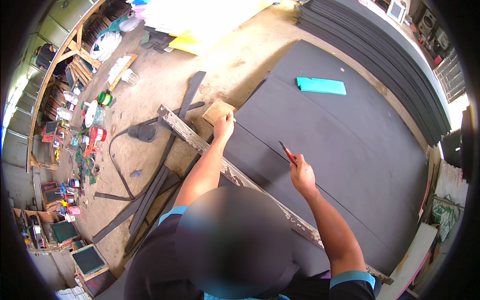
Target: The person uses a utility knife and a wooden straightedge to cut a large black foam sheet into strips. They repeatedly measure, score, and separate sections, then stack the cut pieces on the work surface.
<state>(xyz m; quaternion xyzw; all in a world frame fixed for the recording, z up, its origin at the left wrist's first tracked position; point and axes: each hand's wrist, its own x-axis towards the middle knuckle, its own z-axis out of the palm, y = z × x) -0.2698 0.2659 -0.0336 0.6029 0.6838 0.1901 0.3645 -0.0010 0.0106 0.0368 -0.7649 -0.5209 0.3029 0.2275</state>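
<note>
My right hand (303, 174) grips a red utility knife (288, 153), its dark blade pointing up and left, above a large dark grey foam sheet (345, 130). A thin straight line, like a cut, runs diagonally across that sheet beneath the knife. At the sheet's left corner my left hand (224, 128) is closed, next to a small wooden board (216, 110); what its fingers hold is hidden. A long, worn straight bar (241, 178) with flaking paint lies along the sheet's near side, under my left forearm. A folded turquoise piece (321, 86) rests on the far part of the sheet.
Dark foam strips (150, 197) lie on the concrete floor to the left. Beyond the sheet rises a stack of dark sheets (370, 55). Paint tubs (98, 134) and framed screens (89, 261) line the left side. Bright sheets (192, 42) are piled at the back.
</note>
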